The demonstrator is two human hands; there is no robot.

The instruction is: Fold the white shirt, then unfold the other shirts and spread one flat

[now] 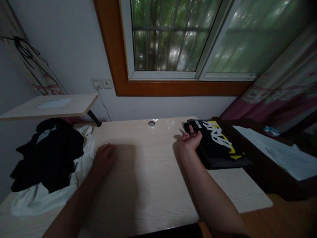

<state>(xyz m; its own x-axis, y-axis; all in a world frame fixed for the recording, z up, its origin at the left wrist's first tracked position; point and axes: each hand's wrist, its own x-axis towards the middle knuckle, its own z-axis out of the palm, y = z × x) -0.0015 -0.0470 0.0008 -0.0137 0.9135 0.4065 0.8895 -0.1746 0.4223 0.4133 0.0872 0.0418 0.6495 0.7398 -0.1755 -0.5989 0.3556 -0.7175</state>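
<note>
My left hand (105,158) is over the left part of the light wooden table (153,172), its fingers loosely bent with nothing visible in them. Just left of it lies a heap of clothes: a black garment (53,155) on top of a white one (44,201). My right hand (190,141) is turned partly palm up at the left edge of a folded black garment (214,145) with white lettering and yellow print. Its fingers are spread and hold nothing that I can see; whether they touch the cloth, I cannot tell.
A raised shelf (81,102) with a paper label stands over the clothes at left. The tabletop has a round cable hole (152,123). To the right is a dark surface bearing a pale sheet (279,150). A window (173,36) and curtain (277,82) are behind.
</note>
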